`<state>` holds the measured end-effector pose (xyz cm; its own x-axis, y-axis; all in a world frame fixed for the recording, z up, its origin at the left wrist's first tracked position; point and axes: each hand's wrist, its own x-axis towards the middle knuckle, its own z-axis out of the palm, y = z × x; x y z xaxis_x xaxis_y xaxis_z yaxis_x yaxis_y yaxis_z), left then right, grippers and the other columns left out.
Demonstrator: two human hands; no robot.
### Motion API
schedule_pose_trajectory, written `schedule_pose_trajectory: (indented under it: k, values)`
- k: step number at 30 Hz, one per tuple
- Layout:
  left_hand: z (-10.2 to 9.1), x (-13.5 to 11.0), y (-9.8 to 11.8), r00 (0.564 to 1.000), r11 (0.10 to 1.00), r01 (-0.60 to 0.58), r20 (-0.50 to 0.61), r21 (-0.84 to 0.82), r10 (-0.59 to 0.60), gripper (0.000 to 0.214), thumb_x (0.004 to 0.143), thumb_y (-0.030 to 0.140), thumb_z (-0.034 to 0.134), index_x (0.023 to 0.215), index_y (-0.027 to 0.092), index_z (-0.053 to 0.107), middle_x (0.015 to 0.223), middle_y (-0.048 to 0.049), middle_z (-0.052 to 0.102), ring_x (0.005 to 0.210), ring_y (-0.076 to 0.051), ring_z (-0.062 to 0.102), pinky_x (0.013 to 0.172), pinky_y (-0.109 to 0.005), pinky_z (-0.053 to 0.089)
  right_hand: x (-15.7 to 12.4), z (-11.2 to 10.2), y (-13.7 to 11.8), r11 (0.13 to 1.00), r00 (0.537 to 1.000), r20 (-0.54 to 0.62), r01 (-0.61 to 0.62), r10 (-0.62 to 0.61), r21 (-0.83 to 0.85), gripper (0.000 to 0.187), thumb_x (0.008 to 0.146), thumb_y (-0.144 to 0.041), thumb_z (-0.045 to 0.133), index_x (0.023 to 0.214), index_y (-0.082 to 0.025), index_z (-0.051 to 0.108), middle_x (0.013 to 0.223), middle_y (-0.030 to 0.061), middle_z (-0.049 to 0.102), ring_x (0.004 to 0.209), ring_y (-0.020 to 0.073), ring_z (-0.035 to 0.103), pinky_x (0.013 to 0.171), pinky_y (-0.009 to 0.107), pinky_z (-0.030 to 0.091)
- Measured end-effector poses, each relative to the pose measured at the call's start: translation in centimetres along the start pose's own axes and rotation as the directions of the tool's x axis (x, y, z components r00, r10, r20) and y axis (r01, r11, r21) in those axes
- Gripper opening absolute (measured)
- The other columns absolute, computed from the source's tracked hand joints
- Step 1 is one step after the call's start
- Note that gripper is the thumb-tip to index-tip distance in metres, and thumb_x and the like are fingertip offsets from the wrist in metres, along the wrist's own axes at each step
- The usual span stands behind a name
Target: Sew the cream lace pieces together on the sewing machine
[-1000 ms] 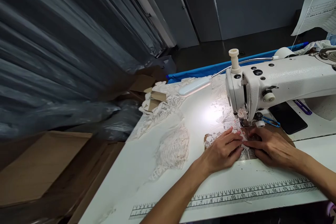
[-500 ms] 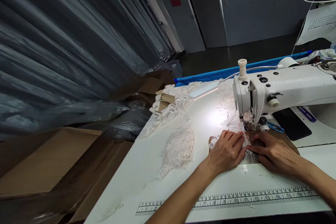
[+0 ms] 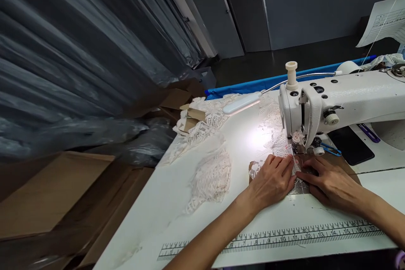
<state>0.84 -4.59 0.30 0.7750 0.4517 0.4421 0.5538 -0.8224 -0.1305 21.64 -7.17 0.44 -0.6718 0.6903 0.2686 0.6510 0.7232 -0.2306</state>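
A white sewing machine stands on a white table. My left hand lies flat, fingers stretched, on a strip of white lace just in front of the presser foot. My right hand rests on the other side of the needle, fingers flat and close together, pressing the same lace against a brown patch of the table. The fingertips of both hands nearly meet below the needle. The lace runs back past the machine head under a bright lamp.
More lace is heaped on the table's left half. A printed ruler runs along the front edge. A black phone and blue clippers lie under the machine arm. Cardboard boxes and dark plastic sheeting fill the left.
Both hands have stayed pressed on the lace at the needle, with the fingers edging slightly toward the presser foot. The camera has swayed a little.
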Motion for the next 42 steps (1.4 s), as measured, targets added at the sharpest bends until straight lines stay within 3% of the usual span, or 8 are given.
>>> schedule_pose_trajectory:
  k: [9, 17, 27, 35, 42]
  values:
    - [0.0, 0.5, -0.9, 0.993, 0.999, 0.033, 0.117, -0.019, -0.031, 0.026, 0.092, 0.014, 0.039, 0.105, 0.008, 0.06, 0.11, -0.0163, 0.064, 0.087, -0.024, 0.061, 0.072, -0.039, 0.045, 0.5, 1.3, -0.7, 0.983, 0.999, -0.039, -0.035, 0.028, -0.182, 0.035, 0.084, -0.006, 0.041, 0.111, -0.017, 0.059, 0.103, 0.0138, 0.056, 0.089, 0.0248, 0.055, 0.066, 0.037, 0.054]
    - [0.8, 0.2, -2.1, 1.0, 0.999, 0.015, 0.001, -0.051, -0.015, 0.026, 0.092, 0.017, 0.042, 0.107, 0.007, 0.06, 0.115, -0.0129, 0.065, 0.095, -0.025, 0.061, 0.076, -0.038, 0.047, 1.2, 1.1, -1.1, 0.966, 0.996, 0.002, -0.091, 0.095, -0.242, 0.035, 0.083, -0.007, 0.044, 0.113, -0.019, 0.059, 0.101, 0.0127, 0.058, 0.087, 0.0233, 0.056, 0.064, 0.032, 0.054]
    - [1.1, 0.0, -2.4, 0.998, 0.994, 0.052, -0.022, -0.095, -0.055, 0.026, 0.092, 0.019, 0.043, 0.108, 0.01, 0.062, 0.115, -0.0124, 0.066, 0.097, -0.026, 0.061, 0.077, -0.041, 0.048, 1.4, 1.2, -1.0, 0.969, 0.994, -0.023, -0.107, 0.105, -0.224, 0.037, 0.082, -0.008, 0.045, 0.114, -0.018, 0.06, 0.1, 0.0136, 0.059, 0.084, 0.0237, 0.055, 0.066, 0.036, 0.054]
    - [1.5, 0.0, -2.5, 0.992, 0.982, 0.061, -0.097, -0.179, -0.08, 0.024, 0.092, 0.019, 0.044, 0.106, 0.011, 0.063, 0.113, -0.0118, 0.067, 0.098, -0.025, 0.062, 0.077, -0.042, 0.05, 1.2, 1.4, -0.9, 0.966, 0.992, -0.056, -0.127, 0.117, -0.226, 0.038, 0.082, -0.007, 0.045, 0.114, -0.02, 0.06, 0.1, 0.0123, 0.058, 0.081, 0.0215, 0.056, 0.059, 0.03, 0.053]
    - [1.5, -0.1, -2.7, 0.995, 0.983, 0.058, -0.068, -0.173, -0.071, 0.027, 0.092, 0.021, 0.043, 0.107, 0.012, 0.063, 0.116, -0.0117, 0.067, 0.1, -0.026, 0.062, 0.08, -0.044, 0.05, 1.1, 1.4, -0.9, 0.97, 0.992, -0.081, -0.116, 0.101, -0.213, 0.038, 0.082, -0.009, 0.044, 0.114, -0.021, 0.06, 0.101, 0.012, 0.058, 0.082, 0.0218, 0.057, 0.061, 0.032, 0.054]
